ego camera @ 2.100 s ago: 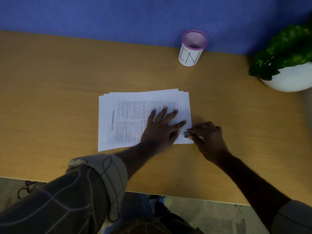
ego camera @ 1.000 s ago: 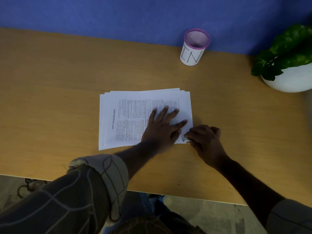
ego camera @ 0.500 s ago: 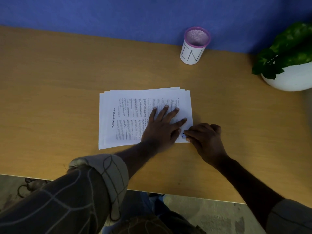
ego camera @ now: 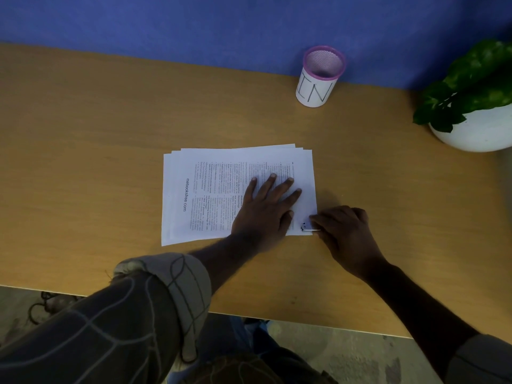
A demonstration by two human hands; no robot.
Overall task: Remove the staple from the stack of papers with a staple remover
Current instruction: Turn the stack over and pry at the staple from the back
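Note:
A stack of printed white papers lies flat in the middle of the wooden desk. My left hand presses down on its right half with straight, spread fingers. My right hand sits at the stack's near right corner, fingers curled round a small metal staple remover. Only the tool's tip shows, over the paper corner. The staple itself is too small to make out.
A white mesh pen cup with a pink rim stands at the back of the desk against the blue wall. A potted green plant in a white bowl sits at the far right. The desk's near edge runs just below my forearms.
My right hand has slid a little left, bringing the staple remover's tip from beside the stack onto its near right corner. My left hand stays pressed on the papers.

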